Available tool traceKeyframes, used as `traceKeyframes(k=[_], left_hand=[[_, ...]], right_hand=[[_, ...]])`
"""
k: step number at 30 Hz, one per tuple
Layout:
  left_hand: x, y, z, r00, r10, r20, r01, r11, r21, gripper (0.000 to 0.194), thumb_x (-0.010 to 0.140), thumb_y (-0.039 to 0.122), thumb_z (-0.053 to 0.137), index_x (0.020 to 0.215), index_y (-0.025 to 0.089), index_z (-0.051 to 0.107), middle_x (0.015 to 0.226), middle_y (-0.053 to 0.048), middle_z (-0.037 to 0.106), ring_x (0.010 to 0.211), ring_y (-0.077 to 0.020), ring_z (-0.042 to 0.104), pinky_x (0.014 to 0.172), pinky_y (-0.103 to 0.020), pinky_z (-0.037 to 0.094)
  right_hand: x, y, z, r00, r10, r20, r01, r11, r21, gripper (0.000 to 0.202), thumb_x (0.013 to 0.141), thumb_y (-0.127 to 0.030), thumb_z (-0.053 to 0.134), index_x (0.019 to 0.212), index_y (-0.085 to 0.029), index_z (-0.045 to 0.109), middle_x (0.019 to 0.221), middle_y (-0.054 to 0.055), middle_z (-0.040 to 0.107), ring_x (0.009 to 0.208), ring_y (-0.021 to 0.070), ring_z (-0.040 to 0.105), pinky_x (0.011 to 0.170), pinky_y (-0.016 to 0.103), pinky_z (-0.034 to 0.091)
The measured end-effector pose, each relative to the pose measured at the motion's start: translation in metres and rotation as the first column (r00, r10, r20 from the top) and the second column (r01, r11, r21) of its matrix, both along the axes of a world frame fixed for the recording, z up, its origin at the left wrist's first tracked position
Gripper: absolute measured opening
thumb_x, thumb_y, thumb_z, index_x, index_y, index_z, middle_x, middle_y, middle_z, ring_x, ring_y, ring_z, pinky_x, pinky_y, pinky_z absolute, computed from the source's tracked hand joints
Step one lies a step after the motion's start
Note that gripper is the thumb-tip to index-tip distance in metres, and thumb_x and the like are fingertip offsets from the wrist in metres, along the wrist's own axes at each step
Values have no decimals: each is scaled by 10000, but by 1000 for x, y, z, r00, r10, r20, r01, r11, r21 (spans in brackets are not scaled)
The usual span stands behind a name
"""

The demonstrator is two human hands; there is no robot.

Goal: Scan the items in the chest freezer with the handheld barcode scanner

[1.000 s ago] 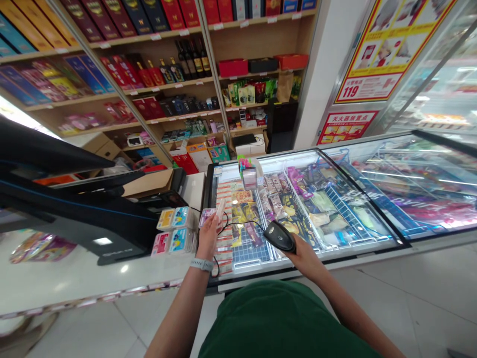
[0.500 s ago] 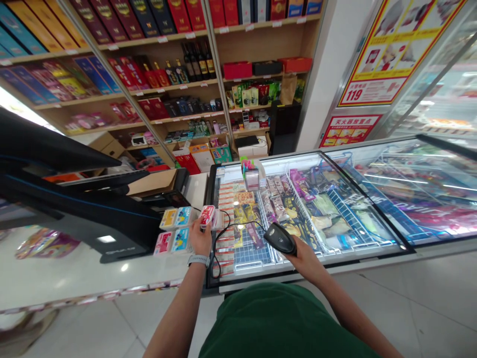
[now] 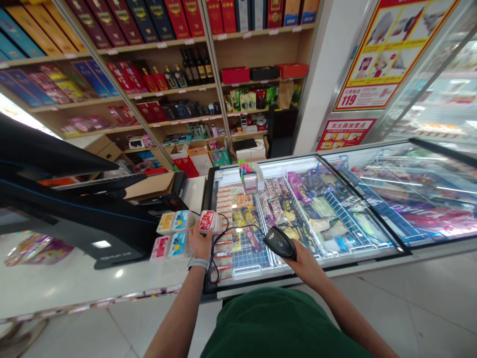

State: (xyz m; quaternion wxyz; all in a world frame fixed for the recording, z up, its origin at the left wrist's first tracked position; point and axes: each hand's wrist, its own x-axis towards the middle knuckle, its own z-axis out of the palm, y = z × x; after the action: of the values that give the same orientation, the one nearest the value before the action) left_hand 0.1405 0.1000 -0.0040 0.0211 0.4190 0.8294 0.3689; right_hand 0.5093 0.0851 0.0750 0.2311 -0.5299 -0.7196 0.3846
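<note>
My right hand point(image 3: 303, 263) grips a black handheld barcode scanner point(image 3: 280, 242) over the glass of the chest freezer point(image 3: 257, 283). A thin cable runs left from the scanner. My left hand point(image 3: 200, 243), with a grey band on its wrist, has its fingers round the near side of a small red-and-white pack point(image 3: 207, 220) at the freezer's left edge. Beside that hand, on the counter, sit similar packs: a yellow one point(image 3: 166, 222), a red one point(image 3: 160, 247), and two blue ones, one behind point(image 3: 182, 220) and one in front point(image 3: 178, 243). Their contents are not readable.
A black monitor stand point(image 3: 112, 238) rises from the white counter point(image 3: 67, 288) on the left. Behind it lies an open cardboard box point(image 3: 151, 186). Frozen goods fill baskets under the glass. Shelves of boxes and bottles point(image 3: 201, 64) line the back.
The red-and-white pack, tilted in my left hand before, now sits more level and slightly lower. My right hand keeps the scanner in nearly the same place. The view has shifted a little.
</note>
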Motion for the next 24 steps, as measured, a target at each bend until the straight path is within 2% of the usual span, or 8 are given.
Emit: traceKeyframes(k=[5,8,10,12,14,17,19,24], left_hand=[[11,-3,17,999,14,-39,-12,998,58,593,776,373,611,1322,199,458,1337,-137,478,1281,-304,426,1080,-476,347],[35,-12,29,994,-111,23,106,984,145,493,825,370,553,1270,162,511,1309,-158,501,1266,-306,444,1083,-487,351],[65,-24,35,951,-240,195,216,967,136,453,834,385,552,1221,151,550,1246,-157,560,1216,-299,499,1047,-483,398],[106,-38,41,824,-340,453,313,940,137,462,838,420,558,1229,176,551,1261,-148,575,1182,-285,542,971,-462,471],[150,-51,48,636,-400,660,393,904,169,532,821,447,589,1282,190,518,1293,-151,570,1190,-281,547,935,-444,500],[202,-65,65,402,-414,816,382,886,261,650,775,476,650,1343,211,476,1400,-151,495,1273,-286,490,993,-424,471],[221,-68,79,326,-425,844,376,878,296,669,790,498,629,1373,227,447,1454,-133,440,1322,-281,441,1057,-424,421],[224,-66,102,444,-407,798,314,905,287,636,824,534,568,1357,206,458,1409,-135,490,1364,-272,385,1151,-407,290]], right_hand=[[-3,1,8,999,-4,-53,3,1000,-20,323,771,-280,565,1073,-168,573,1007,93,675,940,259,632,817,356,475],[-4,4,7,996,-26,-88,23,999,-32,335,776,-318,579,1083,-182,579,1004,85,689,936,265,640,819,367,486],[-6,7,3,993,-52,-107,48,998,-36,355,771,-336,594,1096,-194,584,995,78,701,935,272,646,823,380,491],[-11,11,0,987,-81,-140,76,996,-44,371,761,-350,607,1104,-208,587,985,65,710,938,274,650,834,388,494],[-17,15,-1,974,-111,-199,101,993,-60,381,749,-359,621,1099,-212,593,991,60,713,950,273,652,851,390,495],[-32,18,3,935,-161,-315,132,985,-112,389,729,-378,647,1066,-186,619,1010,82,710,971,284,643,880,404,487],[-43,15,7,900,-213,-380,142,968,-205,384,726,-392,654,1038,-169,635,983,91,713,939,291,645,871,418,489],[-70,-1,10,713,-303,-633,16,908,-418,434,786,-448,621,1135,-189,620,1100,68,687,1080,266,596,974,399,448]])
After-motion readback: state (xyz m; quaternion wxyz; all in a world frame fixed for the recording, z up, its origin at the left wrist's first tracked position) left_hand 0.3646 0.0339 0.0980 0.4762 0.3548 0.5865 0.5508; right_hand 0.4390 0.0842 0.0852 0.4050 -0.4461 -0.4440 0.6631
